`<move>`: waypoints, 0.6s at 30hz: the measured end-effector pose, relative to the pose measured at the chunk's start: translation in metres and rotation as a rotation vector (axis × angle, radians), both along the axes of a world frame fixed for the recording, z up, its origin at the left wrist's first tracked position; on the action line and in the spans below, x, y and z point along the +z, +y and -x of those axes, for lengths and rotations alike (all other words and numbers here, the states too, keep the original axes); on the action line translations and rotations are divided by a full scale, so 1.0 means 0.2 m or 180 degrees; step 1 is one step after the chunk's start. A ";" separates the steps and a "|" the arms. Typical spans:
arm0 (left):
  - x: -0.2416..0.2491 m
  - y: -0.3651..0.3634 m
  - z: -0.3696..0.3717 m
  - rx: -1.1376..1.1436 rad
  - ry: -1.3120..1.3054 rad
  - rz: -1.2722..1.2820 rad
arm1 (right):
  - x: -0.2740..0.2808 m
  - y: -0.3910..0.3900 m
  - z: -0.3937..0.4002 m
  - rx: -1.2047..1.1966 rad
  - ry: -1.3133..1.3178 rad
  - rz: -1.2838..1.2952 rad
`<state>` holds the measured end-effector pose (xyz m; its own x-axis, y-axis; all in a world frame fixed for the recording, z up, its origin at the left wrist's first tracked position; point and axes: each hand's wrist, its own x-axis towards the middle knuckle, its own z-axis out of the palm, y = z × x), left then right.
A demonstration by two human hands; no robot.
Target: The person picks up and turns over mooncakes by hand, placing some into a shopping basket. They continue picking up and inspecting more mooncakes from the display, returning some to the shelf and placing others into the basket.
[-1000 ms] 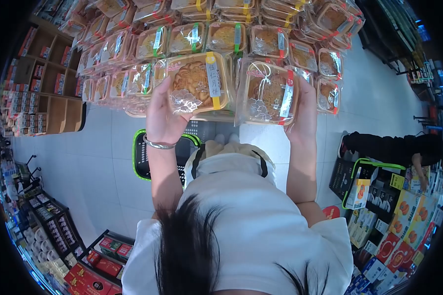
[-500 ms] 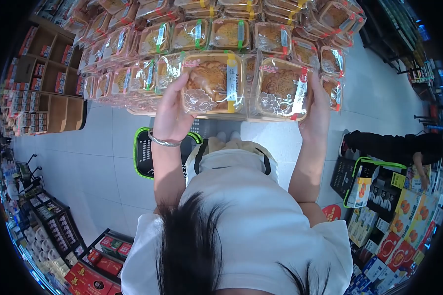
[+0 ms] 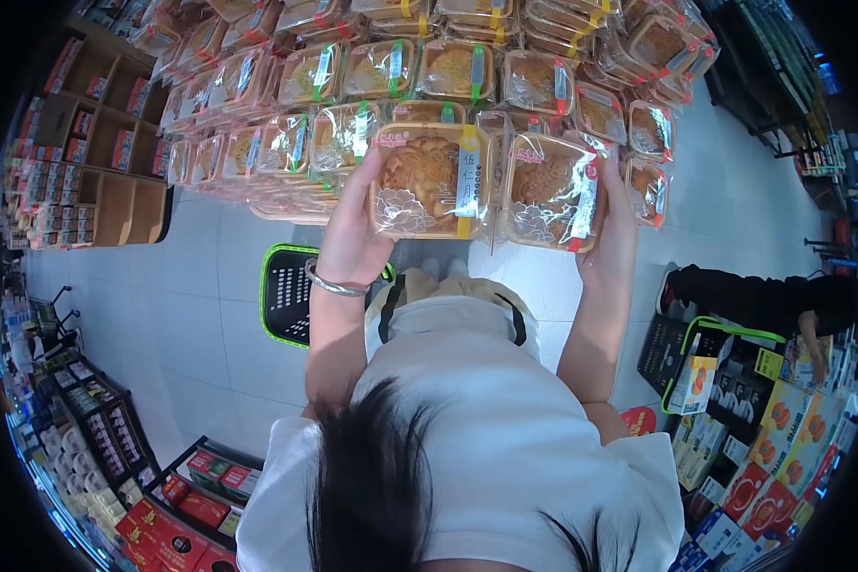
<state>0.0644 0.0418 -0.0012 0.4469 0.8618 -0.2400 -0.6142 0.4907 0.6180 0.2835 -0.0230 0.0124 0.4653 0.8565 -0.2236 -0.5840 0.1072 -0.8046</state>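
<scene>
My left hand (image 3: 357,225) grips a packaged mooncake (image 3: 419,186) by its left side; a yellow strip and a white label run down its clear wrapper. In my right hand (image 3: 611,224) is a second packaged mooncake (image 3: 548,195), with a red and white label, gripped at its right edge. The two packs face up side by side, nearly touching. Just beyond them rises a large stacked display of similar wrapped mooncakes (image 3: 377,69), tagged in green, red and yellow. Fingers behind both packs are mostly hidden. A silver bangle (image 3: 336,281) circles my left wrist.
A black shopping basket with a green rim (image 3: 281,296) stands on the floor by my feet. At the right, a person in dark trousers (image 3: 744,291) is near another basket (image 3: 720,348) and boxed goods (image 3: 786,415). Wooden shelves (image 3: 114,205) stand at left, red boxes (image 3: 167,534) at lower left.
Both hands have drawn the two mooncake packs slightly toward me, away from the display. The left pack has also shifted right, closer to the other one.
</scene>
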 end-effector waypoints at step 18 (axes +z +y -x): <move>-0.02 -0.01 0.02 0.0030 0.0341 -0.0063 | -0.09 0.01 0.05 0.0096 0.0077 0.0099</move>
<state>0.0596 0.0405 -0.0058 0.4115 0.8708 -0.2689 -0.5487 0.4723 0.6898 0.2727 -0.0213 -0.0062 0.4335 0.8624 -0.2613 -0.6060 0.0643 -0.7929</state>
